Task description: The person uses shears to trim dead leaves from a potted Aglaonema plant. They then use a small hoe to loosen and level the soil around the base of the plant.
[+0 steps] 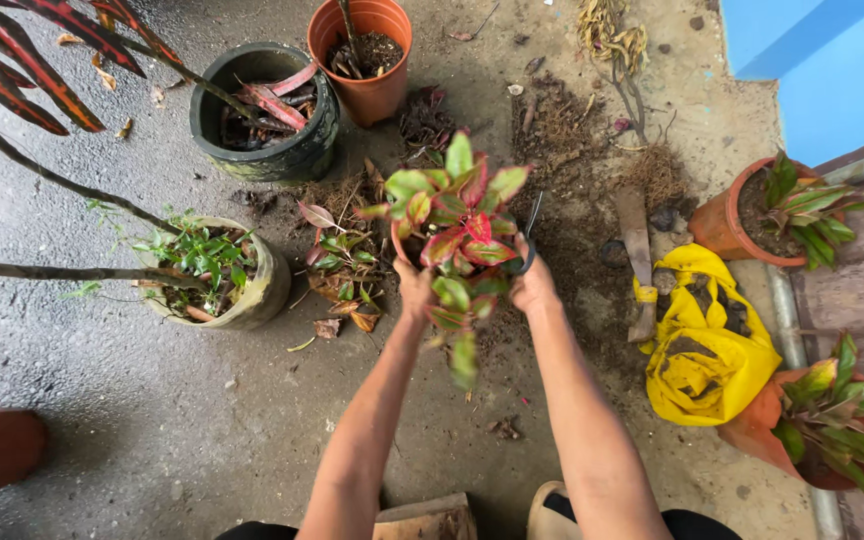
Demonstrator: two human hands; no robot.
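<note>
I grip the pot (pixel 399 240) rim with my left hand (pixel 414 288); my right hand (pixel 532 285) holds scissors (pixel 529 240). Trimming step; next I need to aim blades at a leaf, twelve o'clock.

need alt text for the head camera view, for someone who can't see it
Seen from above, a person's left hand and right hand grip a potted plant with red and green leaves, the right also holding scissors. Other potted plants, loose soil and a yellow bag lie around on wet concrete ground.

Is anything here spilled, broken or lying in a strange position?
Yes. Loose soil and roots lie scattered on the wet ground behind the red-green plant, and the terracotta pot at right lies tipped on its side.
</note>
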